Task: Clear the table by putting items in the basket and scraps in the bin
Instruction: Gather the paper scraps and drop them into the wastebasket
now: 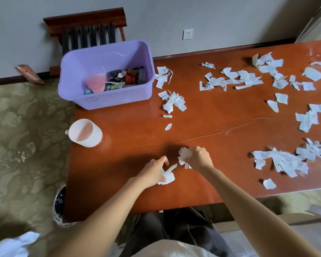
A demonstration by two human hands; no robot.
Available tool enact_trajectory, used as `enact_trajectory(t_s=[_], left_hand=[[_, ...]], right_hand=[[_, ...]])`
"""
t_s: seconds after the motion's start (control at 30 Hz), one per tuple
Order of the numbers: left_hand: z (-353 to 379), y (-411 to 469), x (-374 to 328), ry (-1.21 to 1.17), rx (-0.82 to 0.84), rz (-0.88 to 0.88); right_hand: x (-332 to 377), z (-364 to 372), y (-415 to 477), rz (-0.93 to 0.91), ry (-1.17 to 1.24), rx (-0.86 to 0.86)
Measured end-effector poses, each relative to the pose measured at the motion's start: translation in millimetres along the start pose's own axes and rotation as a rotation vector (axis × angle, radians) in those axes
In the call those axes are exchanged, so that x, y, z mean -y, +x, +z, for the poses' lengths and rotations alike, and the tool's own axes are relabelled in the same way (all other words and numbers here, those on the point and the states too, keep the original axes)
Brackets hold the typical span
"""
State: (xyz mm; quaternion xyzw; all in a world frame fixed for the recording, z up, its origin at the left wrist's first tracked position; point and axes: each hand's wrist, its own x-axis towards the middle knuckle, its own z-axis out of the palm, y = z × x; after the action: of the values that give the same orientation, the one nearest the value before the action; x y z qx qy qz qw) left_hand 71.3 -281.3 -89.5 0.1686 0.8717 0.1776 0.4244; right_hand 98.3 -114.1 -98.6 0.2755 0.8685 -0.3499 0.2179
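My right hand (pixel 199 157) grips a bunch of white paper scraps (pixel 183 155) just above the brown table (pixel 130 138). My left hand (pixel 155 171) pinches a few more scraps (pixel 168 175) against the tabletop near the front edge. Several torn paper scraps lie in heaps across the table, at the centre (pixel 172 102), the back right (pixel 232 78) and the front right (pixel 282 162). The purple basket (pixel 107 101) stands at the table's back left corner with small items inside (pixel 117 80). A bin lined with a plastic bag (pixel 60 204) sits on the floor by the table's front left corner, mostly hidden.
A white ribbed cup (pixel 85 133) stands at the table's left edge. A wooden chair (pixel 87 28) is against the wall behind the basket. A thin crack line (pixel 211 135) crosses the tabletop. Patterned carpet (pixel 22 127) lies to the left.
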Motion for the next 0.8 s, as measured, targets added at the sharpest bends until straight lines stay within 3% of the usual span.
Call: enact_trajectory(t_s=[0.23, 0.4, 0.5, 0.67, 0.8], left_hand=[[11.8, 0.3, 1.3, 0.001, -0.107, -0.016], [-26.7, 15.1, -6.5, -0.223, -0.427, -0.137], [-58.3, 40.0, -21.1, -0.148, -0.560, -0.112], [-64.0, 83.8, -44.2, -0.011, -0.505, 0.009], [-59.4, 103.9, -52.1, -0.048, -0.465, 0.028]], right_hand=[[-4.1, -5.0, 3.0, 0.002, 0.002, -0.003], [2.0, -13.5, 11.4, -0.012, 0.085, -0.035], [9.6, -18.2, 25.3, -0.029, 0.069, -0.115], [19.4, -32.5, 51.4, -0.100, 0.066, -0.206], [13.3, -46.4, 71.1, -0.074, 0.044, -0.221]])
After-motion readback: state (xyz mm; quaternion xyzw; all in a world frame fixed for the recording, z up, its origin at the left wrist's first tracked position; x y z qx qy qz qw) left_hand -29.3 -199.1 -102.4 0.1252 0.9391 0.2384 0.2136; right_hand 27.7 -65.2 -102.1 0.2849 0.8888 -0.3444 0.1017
